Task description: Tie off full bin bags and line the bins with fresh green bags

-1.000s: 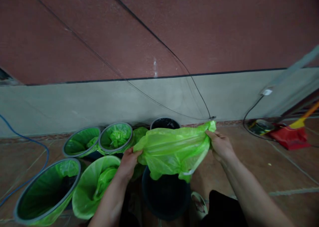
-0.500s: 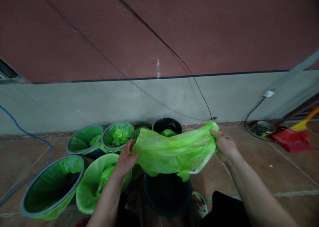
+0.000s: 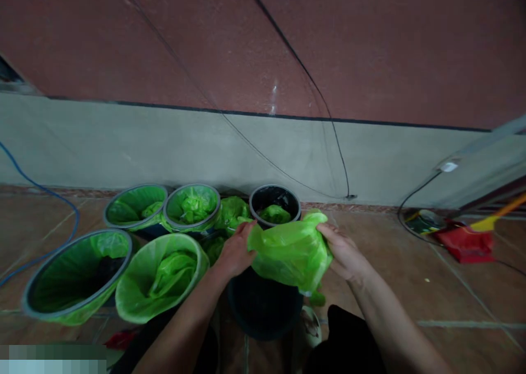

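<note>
Between my two hands hangs a bright green plastic bag [image 3: 290, 251], bunched and partly slack. My left hand [image 3: 237, 249] is closed on its left end, and my right hand [image 3: 340, 248] pinches its right upper edge. Right below the bag, between my feet, stands a dark bin [image 3: 265, 308] with no liner showing; the bag covers part of its mouth. Behind the bag, a black-lined bin [image 3: 253, 196] holds a crumpled green bag [image 3: 275, 214].
Several bins with green liners, such as the front-left bin [image 3: 78, 314] and the pale-green-lined bin [image 3: 135, 303], crowd the left. A blue hose [image 3: 76, 220] curves beside them. At right lie a red dustpan [image 3: 464, 243] and a tin [image 3: 423, 220]. A wall [image 3: 197, 144] runs behind.
My hands have come closer together, so the green bag, stretched wide before, is now gathered and slack. The camera view has shifted slightly.
</note>
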A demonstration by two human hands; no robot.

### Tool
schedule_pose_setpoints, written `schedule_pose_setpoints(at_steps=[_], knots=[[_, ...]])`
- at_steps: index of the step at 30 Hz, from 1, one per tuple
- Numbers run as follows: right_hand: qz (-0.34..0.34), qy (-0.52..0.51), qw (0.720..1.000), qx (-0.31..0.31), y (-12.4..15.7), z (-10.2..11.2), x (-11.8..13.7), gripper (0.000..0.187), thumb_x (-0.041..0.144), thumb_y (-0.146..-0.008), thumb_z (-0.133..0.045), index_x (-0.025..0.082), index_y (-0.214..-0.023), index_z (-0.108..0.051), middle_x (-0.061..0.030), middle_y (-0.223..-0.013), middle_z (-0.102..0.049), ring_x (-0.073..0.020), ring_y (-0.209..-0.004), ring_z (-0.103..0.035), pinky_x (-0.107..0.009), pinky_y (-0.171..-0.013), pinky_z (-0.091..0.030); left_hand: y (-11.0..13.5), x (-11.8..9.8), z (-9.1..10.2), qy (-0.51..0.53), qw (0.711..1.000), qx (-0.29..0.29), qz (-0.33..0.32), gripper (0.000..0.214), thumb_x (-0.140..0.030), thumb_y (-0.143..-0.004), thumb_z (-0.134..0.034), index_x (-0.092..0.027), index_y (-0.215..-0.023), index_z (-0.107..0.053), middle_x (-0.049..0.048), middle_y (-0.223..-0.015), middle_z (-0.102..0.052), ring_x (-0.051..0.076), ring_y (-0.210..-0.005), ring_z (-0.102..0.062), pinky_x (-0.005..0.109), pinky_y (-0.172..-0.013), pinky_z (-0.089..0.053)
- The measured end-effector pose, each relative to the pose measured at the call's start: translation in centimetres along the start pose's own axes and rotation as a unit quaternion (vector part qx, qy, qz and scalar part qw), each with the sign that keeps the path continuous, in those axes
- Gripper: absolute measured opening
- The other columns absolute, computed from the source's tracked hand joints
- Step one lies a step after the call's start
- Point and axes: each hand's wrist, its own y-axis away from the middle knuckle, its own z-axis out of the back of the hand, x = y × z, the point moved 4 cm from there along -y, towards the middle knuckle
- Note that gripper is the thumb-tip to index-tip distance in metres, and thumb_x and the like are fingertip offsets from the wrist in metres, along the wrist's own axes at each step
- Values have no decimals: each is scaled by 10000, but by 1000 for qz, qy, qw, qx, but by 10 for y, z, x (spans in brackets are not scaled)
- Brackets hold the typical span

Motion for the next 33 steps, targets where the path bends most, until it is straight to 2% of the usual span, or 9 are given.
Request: schedule_pose_setpoints(at_steps=[3,7,10,14,17,20,26,29,33], knots=[[-84,-29,996,20,8,1,-3,394,466,-579,-862,169,-786,-707,-55,-785,-757,-206,-711,-703,-320,-685,-578,-4,0,-13,-34,999,14,-16,650,-86,-724,-594,-214,-1361,-562,117,-1518,-475,292,-1278,-575,396,-1103,-418],[-90,-27,995,45,12,2,2,377,486,-605,-846,177,-784,-725,-54,-760,-758,-210,-694,-699,-325,-696,-573,-7,-2,-23,-105,994,32,-30,226,-109,-802,-551,-193,-953,-697,108,-1452,-540,260,-1209,-624,372,-1066,-463],[-90,-25,996,13,7,8,4,360,479,-614,-835,174,-777,-734,-59,-763,-759,-209,-689,-692,-317,-687,-564,-6,-5,-21,-143,988,45,-45,145,-112,-815,-530,-193,-793,-649,102,-1394,-585,233,-1154,-650,337,-1009,-495],[2,119,990,-70,-12,32,11,336,511,-721,-713,185,-647,-677,-29,-612,-689,-176,-560,-610,-278,-554,-473,-4,-5,-1,-135,990,23,-39,118,-118,-786,-524,-194,-725,-590,81,-1223,-671,196,-999,-679,308,-893,-504],[95,299,940,-131,-27,57,20,377,504,-778,-604,196,-562,-627,-6,-505,-596,-166,-514,-543,-273,-513,-381,-3,-3,18,-121,992,12,-25,136,-146,-784,-503,-194,-669,-556,37,-930,-700,160,-801,-644,274,-754,-468],[141,383,900,-152,-36,74,25,311,459,-774,-585,193,-664,-702,-11,-589,-658,-195,-626,-606,-280,-588,-407,-1,2,32,-113,994,7,1,169,-193,-804,-484,-198,-649,-551,-10,-664,-606,139,-630,-558,254,-623,-386],[77,115,986,-93,-39,70,22,226,405,-613,-732,185,-658,-705,-53,-676,-726,-220,-657,-658,-311,-634,-498,-3,13,49,-95,992,-73,31,139,-269,-815,-499,-206,-703,-552,-29,-622,-575,134,-589,-526,241,-596,-351],[4,44,999,-29,-31,60,26,230,404,-651,-721,182,-711,-718,-85,-747,-756,-244,-710,-694,-336,-679,-539,-5,17,55,-102,988,-101,60,175,-324,-832,-495,-206,-749,-594,-17,-643,-604,148,-597,-550,253,-611,-366],[-81,32,993,75,-20,45,26,419,524,-777,-665,194,-1024,-741,-91,-973,-780,-269,-893,-729,-370,-796,-571,-5,14,56,-89,990,-100,50,304,-409,-868,-446,-208,-714,-615,-3,-657,-626,161,-640,-588,262,-643,-390]])
